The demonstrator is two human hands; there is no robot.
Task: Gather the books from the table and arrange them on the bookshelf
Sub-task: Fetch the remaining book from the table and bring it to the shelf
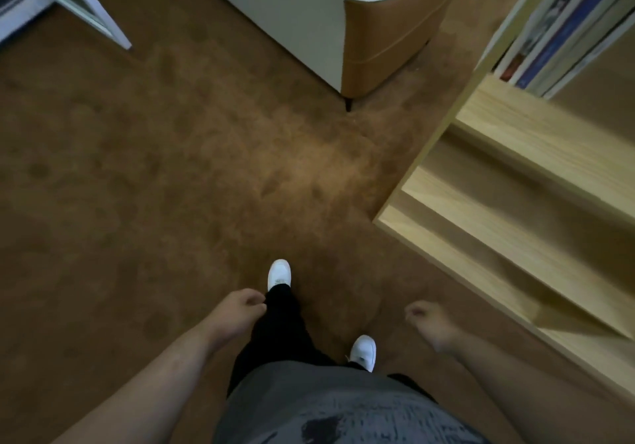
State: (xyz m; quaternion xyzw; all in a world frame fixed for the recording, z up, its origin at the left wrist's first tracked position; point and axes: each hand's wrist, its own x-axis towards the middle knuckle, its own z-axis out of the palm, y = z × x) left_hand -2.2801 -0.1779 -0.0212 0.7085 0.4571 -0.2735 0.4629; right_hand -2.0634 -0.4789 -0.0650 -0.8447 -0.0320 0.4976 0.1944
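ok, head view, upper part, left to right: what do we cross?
white frame → armchair → books, standing on the bookshelf

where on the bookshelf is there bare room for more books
The lower shelves, under the row of books, show only bare wood. The compartment above them is crowded, books packed side by side. The carpet between the armchair and the bookshelf is open for passing.
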